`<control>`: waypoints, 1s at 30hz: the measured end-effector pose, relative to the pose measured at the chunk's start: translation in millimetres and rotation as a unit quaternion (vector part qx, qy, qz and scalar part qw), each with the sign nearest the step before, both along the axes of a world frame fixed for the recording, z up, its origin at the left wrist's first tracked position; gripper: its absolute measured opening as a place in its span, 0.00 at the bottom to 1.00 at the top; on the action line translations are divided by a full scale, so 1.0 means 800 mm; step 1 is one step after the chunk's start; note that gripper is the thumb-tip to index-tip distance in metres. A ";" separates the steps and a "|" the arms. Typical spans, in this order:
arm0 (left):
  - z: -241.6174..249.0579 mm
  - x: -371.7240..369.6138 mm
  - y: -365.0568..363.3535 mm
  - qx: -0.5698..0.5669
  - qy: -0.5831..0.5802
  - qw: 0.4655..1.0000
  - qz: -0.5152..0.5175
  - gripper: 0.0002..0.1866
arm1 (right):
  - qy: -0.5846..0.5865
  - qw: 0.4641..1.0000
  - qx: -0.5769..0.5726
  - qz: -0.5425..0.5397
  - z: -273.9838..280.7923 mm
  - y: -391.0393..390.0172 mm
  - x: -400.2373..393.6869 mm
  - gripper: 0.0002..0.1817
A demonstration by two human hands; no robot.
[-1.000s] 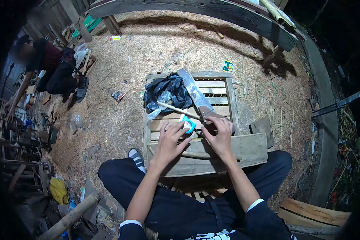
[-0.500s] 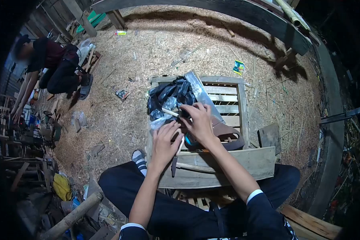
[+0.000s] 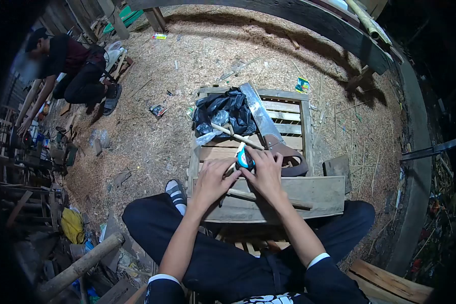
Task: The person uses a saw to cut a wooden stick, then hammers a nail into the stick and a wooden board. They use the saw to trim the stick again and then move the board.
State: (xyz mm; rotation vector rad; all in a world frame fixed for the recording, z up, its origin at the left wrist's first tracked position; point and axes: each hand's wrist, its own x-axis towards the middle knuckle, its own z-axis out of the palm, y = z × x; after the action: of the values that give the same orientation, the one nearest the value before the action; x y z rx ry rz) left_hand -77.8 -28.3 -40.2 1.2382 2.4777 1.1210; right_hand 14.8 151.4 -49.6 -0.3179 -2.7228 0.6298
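Note:
Between my hands is a small blue and black tape measure (image 3: 245, 158). My right hand (image 3: 266, 172) has its fingers wrapped round the tape's right side. My left hand (image 3: 215, 181) is closed at the tape's left side, its fingertips partly hidden. A hand saw (image 3: 262, 115) with a brown handle lies on the slatted wooden crate (image 3: 305, 121), beside a black plastic bag (image 3: 240, 112). A thin stick (image 3: 235, 135) slants from the bag towards my right hand. Another stick (image 3: 289, 202) rests on the wooden board (image 3: 316, 197) below my hands.
Another person (image 3: 81, 71) crouches at the far left, reaching down to cluttered tools. A long beam (image 3: 268, 20) spans the back. A log (image 3: 86, 266) and a yellow bag (image 3: 72, 225) lie at the lower left. Sawdust covers the ground.
My right hand has come down from the stick near the black bag to the tape measure, which now shows between both hands. The view has shifted slightly.

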 end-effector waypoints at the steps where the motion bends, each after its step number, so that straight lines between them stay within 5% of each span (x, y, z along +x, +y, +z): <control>1: 0.005 0.007 -0.003 0.002 0.001 1.000 -0.002 0.23 | -0.012 1.000 -0.006 -0.008 -0.002 -0.001 -0.001 0.35; 8: 0.021 0.030 -0.013 0.002 0.027 0.995 -0.095 0.37 | 0.082 0.993 -0.048 -0.066 0.023 0.010 0.036 0.31; 17: 0.010 0.018 0.031 0.003 0.066 0.990 -0.125 0.33 | 0.144 0.961 -0.120 -0.203 0.038 0.120 0.027 0.23; 25: 0.018 0.022 0.022 -0.031 0.016 0.984 -0.177 0.39 | 0.074 0.974 -0.090 -0.195 0.008 0.165 0.011 0.21; 27: 0.018 0.025 0.019 -0.058 0.045 0.978 -0.195 0.38 | 0.082 0.990 -0.059 -0.101 0.006 0.167 0.016 0.21; 30: 0.017 0.026 0.015 -0.054 0.065 0.977 -0.195 0.32 | 0.089 0.989 -0.038 -0.111 0.001 0.161 0.025 0.19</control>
State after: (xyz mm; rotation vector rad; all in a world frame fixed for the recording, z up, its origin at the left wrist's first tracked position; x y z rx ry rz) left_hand -56.9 -16.2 -26.4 1.7125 2.2046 0.8166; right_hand 34.8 280.5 -48.8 -0.5481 -2.4532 0.6654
